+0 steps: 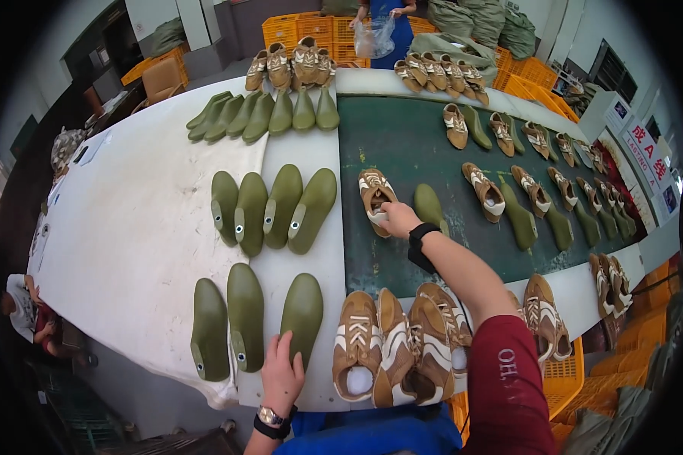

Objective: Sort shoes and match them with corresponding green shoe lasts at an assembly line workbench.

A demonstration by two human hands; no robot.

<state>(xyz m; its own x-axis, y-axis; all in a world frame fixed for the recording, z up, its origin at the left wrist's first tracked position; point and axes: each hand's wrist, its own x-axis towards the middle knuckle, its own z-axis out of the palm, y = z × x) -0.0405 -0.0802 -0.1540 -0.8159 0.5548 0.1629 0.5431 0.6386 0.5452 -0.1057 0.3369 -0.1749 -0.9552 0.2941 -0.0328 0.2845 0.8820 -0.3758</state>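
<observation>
Left hand (281,381) at a green last (302,312), right hand (399,219) on a brown shoe (372,182).
Nearest, left of the green belt (398,269), the left grip lies over the last's near end; whether it is closed I cannot tell. Brown-and-white shoes (357,337) line the belt's near side. On the belt, the right grip pinches the shoe's heel. Beyond the belt, a person (401,44) holds a clear bag (374,38).

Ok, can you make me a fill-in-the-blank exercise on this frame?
The right hand is at a shoe coloured brown and ____.
The left hand touches a ____ shoe last.
A watch sits on the person's ____ wrist.
Counting the touched one, the nearest row of lasts numbers ____.

Missing words: white; green; left; three.
</observation>
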